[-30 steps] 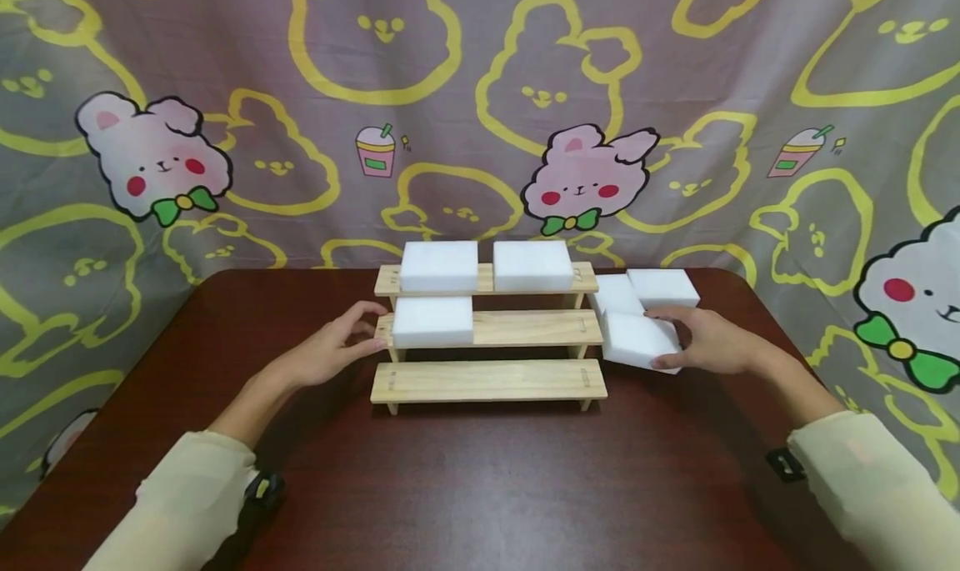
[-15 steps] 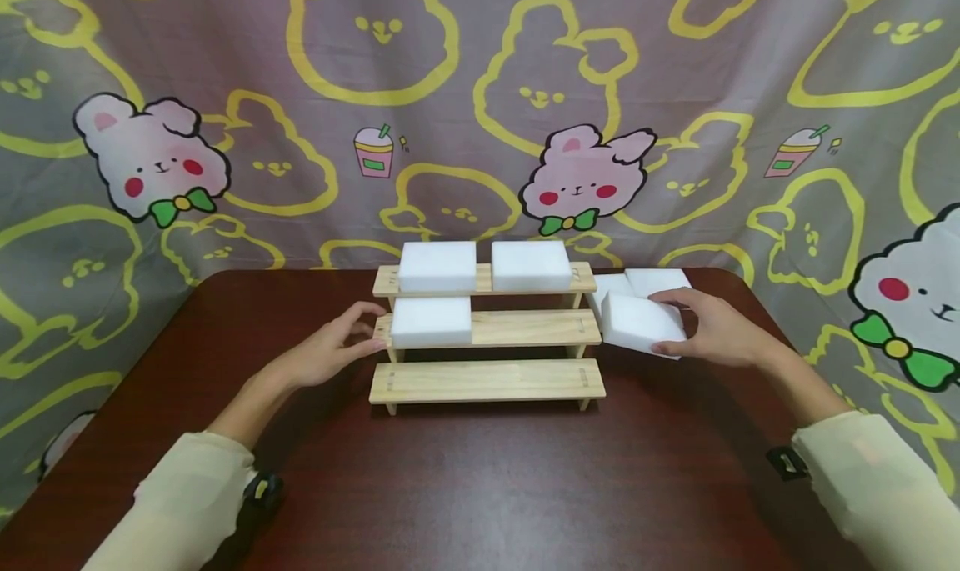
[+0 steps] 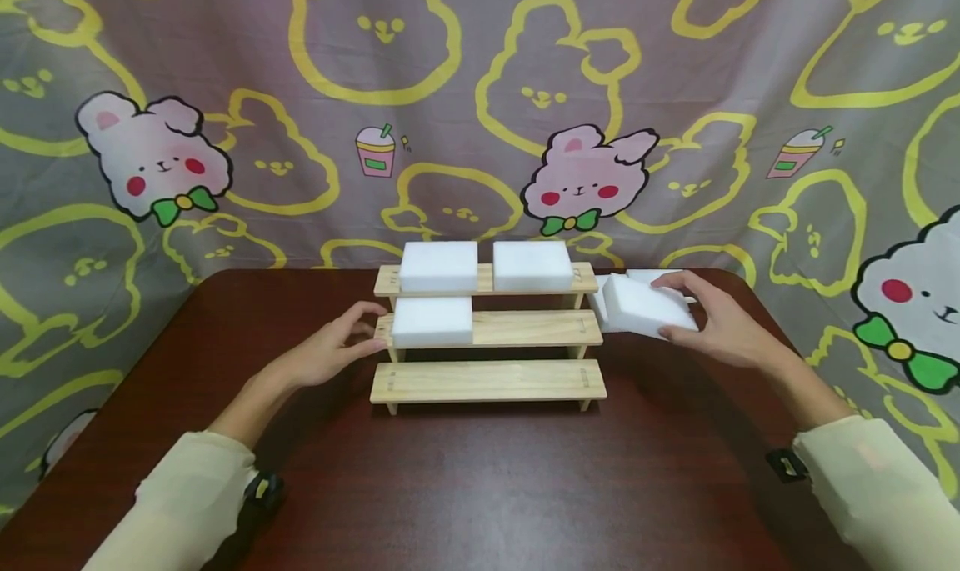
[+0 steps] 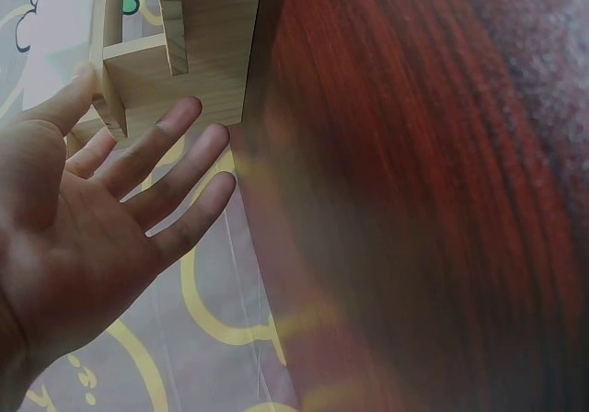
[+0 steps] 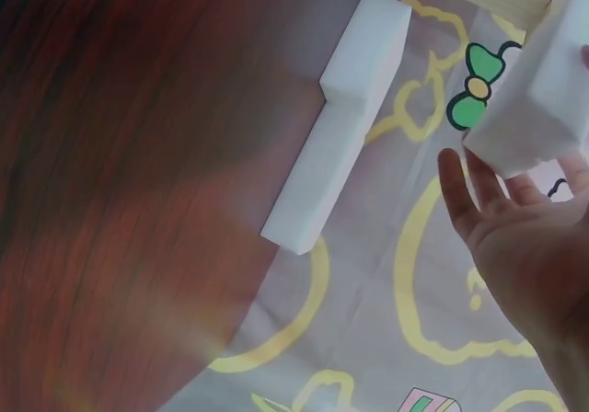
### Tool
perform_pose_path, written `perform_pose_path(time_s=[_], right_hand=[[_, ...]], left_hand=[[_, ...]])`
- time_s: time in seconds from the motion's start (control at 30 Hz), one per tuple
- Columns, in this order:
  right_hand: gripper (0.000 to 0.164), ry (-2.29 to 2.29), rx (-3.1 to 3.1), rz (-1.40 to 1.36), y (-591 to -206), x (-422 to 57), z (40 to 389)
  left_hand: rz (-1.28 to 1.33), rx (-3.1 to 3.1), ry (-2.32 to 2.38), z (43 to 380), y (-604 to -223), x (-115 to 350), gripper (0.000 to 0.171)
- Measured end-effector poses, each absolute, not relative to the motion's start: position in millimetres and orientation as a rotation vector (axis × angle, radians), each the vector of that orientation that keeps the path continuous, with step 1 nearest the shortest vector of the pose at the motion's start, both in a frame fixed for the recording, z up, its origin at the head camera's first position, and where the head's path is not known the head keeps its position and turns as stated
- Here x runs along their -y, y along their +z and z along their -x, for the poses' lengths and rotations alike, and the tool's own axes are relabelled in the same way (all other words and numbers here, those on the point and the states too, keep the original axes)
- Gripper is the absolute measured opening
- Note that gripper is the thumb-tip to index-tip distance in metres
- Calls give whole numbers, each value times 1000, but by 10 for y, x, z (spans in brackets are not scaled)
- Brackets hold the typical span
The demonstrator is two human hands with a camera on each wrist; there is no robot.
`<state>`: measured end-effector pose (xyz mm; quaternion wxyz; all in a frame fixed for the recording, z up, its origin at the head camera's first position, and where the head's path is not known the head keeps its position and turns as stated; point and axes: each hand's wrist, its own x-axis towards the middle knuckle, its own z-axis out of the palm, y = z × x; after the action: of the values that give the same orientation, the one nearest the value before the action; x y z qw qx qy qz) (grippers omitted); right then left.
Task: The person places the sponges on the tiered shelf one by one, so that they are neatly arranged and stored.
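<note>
Against the wooden rack, the left hand is spread; the right hand pinches a white block.

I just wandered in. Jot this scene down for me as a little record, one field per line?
Furniture: three-tier wooden stand on a dark reddish table
Top tier: two white blocks, side by side
Middle tier: one white block, toward the left end
Right hand: gripping a tilted white block
Left hand: at the middle tier's left end
Beside the stand: two more white blocks, partly hidden in the head view
Backdrop: grey cloth with yellow cartoon outlines
</note>
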<state>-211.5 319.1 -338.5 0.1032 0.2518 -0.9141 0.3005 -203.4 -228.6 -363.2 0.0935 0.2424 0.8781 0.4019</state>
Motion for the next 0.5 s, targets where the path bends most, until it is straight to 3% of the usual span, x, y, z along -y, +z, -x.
perform_pose_path(time_s=[0.5], right_hand=[[52,967,2598,-836,-3342,-3161,2078]], left_hand=[[-714,-2611,1185,2045,-3636,2281,46]])
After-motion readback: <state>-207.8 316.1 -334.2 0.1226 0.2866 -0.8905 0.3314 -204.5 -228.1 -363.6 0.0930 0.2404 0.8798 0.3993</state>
